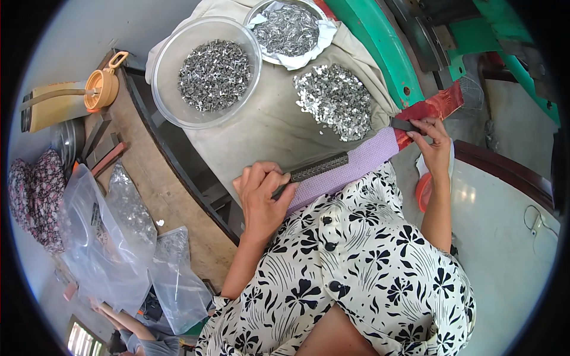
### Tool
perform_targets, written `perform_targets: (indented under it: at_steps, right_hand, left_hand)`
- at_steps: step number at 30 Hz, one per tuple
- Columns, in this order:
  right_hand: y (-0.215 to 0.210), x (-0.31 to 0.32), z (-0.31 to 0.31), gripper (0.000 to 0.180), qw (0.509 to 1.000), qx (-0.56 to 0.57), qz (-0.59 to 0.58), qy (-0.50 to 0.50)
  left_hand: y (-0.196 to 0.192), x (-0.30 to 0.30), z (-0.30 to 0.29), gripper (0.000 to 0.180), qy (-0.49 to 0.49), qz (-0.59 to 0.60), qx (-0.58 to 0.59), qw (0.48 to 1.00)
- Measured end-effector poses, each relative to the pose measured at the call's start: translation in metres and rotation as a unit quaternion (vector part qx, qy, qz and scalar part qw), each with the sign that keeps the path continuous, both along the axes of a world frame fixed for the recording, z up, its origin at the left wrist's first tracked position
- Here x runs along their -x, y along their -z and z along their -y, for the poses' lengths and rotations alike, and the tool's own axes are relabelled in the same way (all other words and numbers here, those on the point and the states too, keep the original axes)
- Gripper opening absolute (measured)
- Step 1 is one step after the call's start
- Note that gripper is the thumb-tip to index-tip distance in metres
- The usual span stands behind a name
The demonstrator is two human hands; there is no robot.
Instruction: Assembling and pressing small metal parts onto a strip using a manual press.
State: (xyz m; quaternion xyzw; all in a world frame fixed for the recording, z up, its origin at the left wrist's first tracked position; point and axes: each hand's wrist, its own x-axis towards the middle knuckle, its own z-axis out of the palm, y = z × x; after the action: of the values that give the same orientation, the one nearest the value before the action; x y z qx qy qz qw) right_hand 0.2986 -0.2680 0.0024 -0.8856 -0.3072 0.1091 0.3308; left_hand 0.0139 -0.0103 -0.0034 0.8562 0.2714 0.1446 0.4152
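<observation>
A ribbed dark strip [320, 167] was gripped

Before the patterned shirt [380, 258] ran a lilac band [375, 153], the strip lying along it, one end clamped in the fingers of the left hand [261, 188]. The right hand [433, 139] pinched a short bar [405, 124] at the band's red end [436, 105]. Beyond sat heaped silvery pieces [338, 104], then a clear bowl [165, 83] and white-lined bowl [324, 38].

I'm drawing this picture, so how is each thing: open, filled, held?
Left hand: gripping the notched dark strip
Right hand: pinching the flat dark bar
Clear tub: open, partly filled
Shiny bowl: open, white-lined
Metal pile: loose, heaped on cloth
Purple mat: laid out
</observation>
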Motion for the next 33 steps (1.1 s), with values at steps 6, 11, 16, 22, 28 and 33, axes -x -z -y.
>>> perform_targets:
  at_steps: [6,11,16,22,28,33]
  right_hand:
    - [-0.003,0.009,-0.002,0.029,0.999,0.015,0.022,0.020]
    - [-0.002,0.016,-0.003,0.029,0.999,0.018,0.033,0.032]
    - [-0.002,0.019,-0.002,0.029,0.998,0.015,0.038,0.036]
    - [-0.006,0.028,0.009,0.029,0.997,0.007,0.045,0.057]
    - [-0.011,0.036,0.021,0.030,0.997,-0.023,0.005,0.069]
    - [-0.024,0.050,-0.010,0.030,0.998,-0.045,0.006,0.040]
  left_hand:
    - [0.000,-0.002,0.001,0.024,-0.002,0.000,0.004,1.000]
    - [0.002,0.000,0.002,0.024,-0.003,0.002,-0.002,1.000]
    - [0.002,-0.001,0.002,0.023,0.000,0.003,-0.005,1.000]
    - [0.001,-0.001,0.002,0.022,0.004,0.000,-0.002,1.000]
    - [0.000,-0.001,0.003,0.022,-0.002,-0.003,-0.003,1.000]
    - [0.001,0.000,0.003,0.022,0.004,-0.004,-0.014,1.000]
